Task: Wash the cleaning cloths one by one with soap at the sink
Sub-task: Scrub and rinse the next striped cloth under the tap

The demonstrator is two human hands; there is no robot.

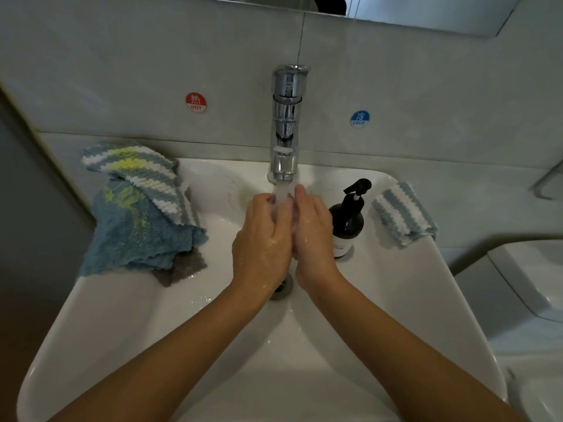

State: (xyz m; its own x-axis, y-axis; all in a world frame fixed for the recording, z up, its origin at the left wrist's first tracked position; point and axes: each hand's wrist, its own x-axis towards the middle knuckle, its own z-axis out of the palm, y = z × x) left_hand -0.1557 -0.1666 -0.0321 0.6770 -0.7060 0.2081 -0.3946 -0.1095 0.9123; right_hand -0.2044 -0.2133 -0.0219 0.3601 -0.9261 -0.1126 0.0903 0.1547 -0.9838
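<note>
A round red sticker point(196, 102) on the wall reads "HOT"; a round blue sticker point(359, 118) reads "COLD".

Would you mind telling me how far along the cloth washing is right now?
Done, apparently: one folded striped cloth lies set apart on the sink rim. In hand: no cloth; left hand and right hand rinse together under the running tap. Left: the cloth pile on the other rim.

The tall tap point(286, 123) was polished chrome metal, mirror-bright, above a glossy white ceramic basin point(122, 324). The heaped blue and striped cleaning cloths point(137, 220) looked nubby, fluffy fabric, while the dark pump bottle point(347, 220) looked smooth and shiny.
</note>
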